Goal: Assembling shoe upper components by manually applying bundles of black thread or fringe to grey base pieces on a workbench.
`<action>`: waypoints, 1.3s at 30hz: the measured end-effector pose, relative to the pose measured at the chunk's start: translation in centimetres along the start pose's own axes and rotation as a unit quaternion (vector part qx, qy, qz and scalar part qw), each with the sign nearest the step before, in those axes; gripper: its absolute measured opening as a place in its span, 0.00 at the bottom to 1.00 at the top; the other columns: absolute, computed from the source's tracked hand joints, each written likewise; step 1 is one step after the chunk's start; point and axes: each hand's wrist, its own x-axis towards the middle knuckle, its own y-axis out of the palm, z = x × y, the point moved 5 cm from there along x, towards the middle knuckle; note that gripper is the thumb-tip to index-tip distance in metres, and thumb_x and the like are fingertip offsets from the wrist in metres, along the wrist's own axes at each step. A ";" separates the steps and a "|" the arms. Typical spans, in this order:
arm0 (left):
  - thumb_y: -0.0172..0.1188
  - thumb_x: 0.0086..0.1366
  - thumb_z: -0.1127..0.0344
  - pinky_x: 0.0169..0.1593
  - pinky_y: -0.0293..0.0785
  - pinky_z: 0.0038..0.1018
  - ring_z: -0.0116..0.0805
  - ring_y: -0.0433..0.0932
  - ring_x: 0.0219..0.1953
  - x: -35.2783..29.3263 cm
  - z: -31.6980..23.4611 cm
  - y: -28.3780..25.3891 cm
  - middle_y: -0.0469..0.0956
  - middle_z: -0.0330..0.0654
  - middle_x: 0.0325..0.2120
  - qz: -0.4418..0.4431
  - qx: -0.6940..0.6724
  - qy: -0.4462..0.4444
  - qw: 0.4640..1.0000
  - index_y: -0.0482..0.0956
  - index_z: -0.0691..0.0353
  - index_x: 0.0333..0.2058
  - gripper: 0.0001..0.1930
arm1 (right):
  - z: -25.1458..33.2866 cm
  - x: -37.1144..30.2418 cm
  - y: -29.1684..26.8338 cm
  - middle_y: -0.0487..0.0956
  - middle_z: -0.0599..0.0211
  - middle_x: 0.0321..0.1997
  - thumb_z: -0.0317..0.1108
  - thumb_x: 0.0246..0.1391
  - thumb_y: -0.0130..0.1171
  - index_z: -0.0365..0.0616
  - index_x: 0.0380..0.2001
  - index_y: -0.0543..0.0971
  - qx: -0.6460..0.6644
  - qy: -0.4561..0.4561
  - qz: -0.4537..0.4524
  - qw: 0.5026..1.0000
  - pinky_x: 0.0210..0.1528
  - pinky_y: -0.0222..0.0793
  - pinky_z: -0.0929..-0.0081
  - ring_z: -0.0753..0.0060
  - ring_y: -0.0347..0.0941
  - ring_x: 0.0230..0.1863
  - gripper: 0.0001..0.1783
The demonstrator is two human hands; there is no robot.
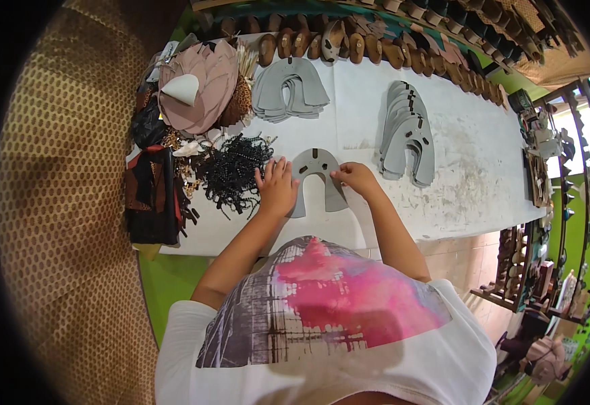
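A grey U-shaped piece, like a shoe upper [312,163], lies on the white tabletop in front of me, its two legs toward me. Several small dark tabs sit on its curved part. My left hand [278,189] rests beside and partly over its left leg, fingers spread. At the right edge of the curve, my right hand [359,178] has its thumb and forefinger pinched together; whatever lies between them is too small to make out. Just left of my left hand is a tangled heap of black beaded strips [235,169].
Stacked grey U-shaped pieces [288,82] lie at the back, and a fanned stack with dark tabs [406,135] is to the right. Pink sheets [207,88] are piled at the far left. Brown shoe lasts [374,50] line the table's far edge; racks [568,135] stand at right.
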 end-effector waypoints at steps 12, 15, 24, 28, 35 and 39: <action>0.60 0.50 0.61 0.58 0.40 0.58 0.48 0.53 0.60 2.5 0.0 -2.1 0.67 0.41 0.51 -0.004 -0.021 -0.035 0.999 0.78 0.53 0.28 0.06 | 2.4 -3.2 -0.1 0.77 0.60 0.33 0.37 0.44 0.59 0.45 0.39 0.76 -0.260 -0.126 -0.201 0.936 0.37 0.69 0.63 0.56 0.73 0.36 0.16; 0.59 0.51 0.61 0.59 0.39 0.57 0.47 0.54 0.60 2.2 -1.3 -1.8 0.66 0.41 0.52 -0.026 -0.039 0.023 0.999 0.78 0.50 0.34 0.09 | 2.0 -3.4 0.9 0.76 0.62 0.34 0.34 0.45 0.57 0.46 0.38 0.76 -0.268 -0.211 -0.200 0.919 0.36 0.68 0.63 0.57 0.72 0.36 0.13; 0.57 0.54 0.64 0.58 0.43 0.55 0.44 0.58 0.58 0.7 -2.8 -0.9 0.65 0.40 0.53 -0.032 0.028 0.081 0.996 0.74 0.42 0.45 0.18 | 1.4 -5.7 2.5 0.72 0.69 0.38 0.44 0.47 0.56 0.52 0.45 0.75 -0.313 -0.298 -0.249 0.867 0.43 0.61 0.67 0.66 0.67 0.42 0.20; 0.56 0.54 0.64 0.58 0.44 0.55 0.43 0.58 0.58 0.3 -2.9 -0.3 0.64 0.40 0.54 -0.025 0.047 0.076 0.996 0.73 0.40 0.48 0.20 | 1.5 -5.6 2.6 0.70 0.69 0.41 0.49 0.47 0.55 0.53 0.47 0.74 -0.327 -0.299 -0.233 0.866 0.44 0.59 0.66 0.67 0.64 0.44 0.24; 0.55 0.55 0.62 0.58 0.42 0.56 0.45 0.57 0.58 0.0 -3.2 0.0 0.62 0.42 0.56 -0.030 0.055 0.073 0.995 0.70 0.41 0.50 0.22 | 1.4 -5.6 2.6 0.70 0.70 0.41 0.50 0.47 0.54 0.54 0.47 0.74 -0.337 -0.302 -0.230 0.862 0.44 0.59 0.66 0.67 0.65 0.44 0.24; 0.54 0.57 0.54 0.59 0.39 0.56 0.46 0.54 0.60 -0.7 -4.0 0.2 0.59 0.43 0.58 -0.013 0.046 0.046 0.998 0.67 0.41 0.53 0.23 | 1.2 -5.2 2.8 0.70 0.70 0.42 0.49 0.48 0.53 0.55 0.49 0.73 -0.331 -0.293 -0.229 0.867 0.44 0.59 0.66 0.66 0.64 0.44 0.25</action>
